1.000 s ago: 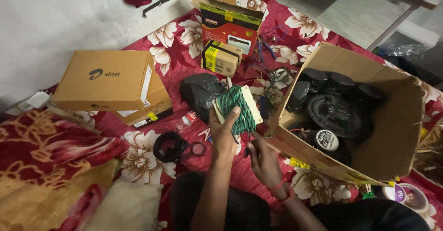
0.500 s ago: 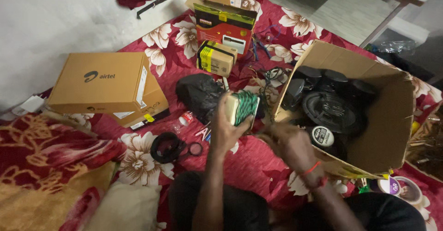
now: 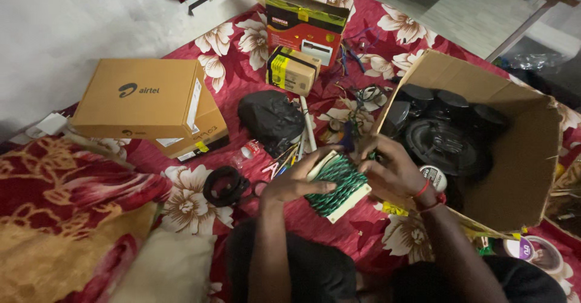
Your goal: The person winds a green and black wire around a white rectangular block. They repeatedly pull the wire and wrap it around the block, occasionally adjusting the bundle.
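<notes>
I'm watching my right hand coming back from the side to join my left hand on the green wire card, so both are now gripping that one card, held low over the floral cloth beside the open carton. I'm counting two plain brown boxes stacked at left, two printed boxes up top, and one black ring.

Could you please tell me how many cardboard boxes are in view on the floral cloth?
5, others may be hidden: two stacked tan boxes at left, a small yellow-labelled box at centre, a red-and-black box behind it, and a large open box of speakers at right.
</notes>
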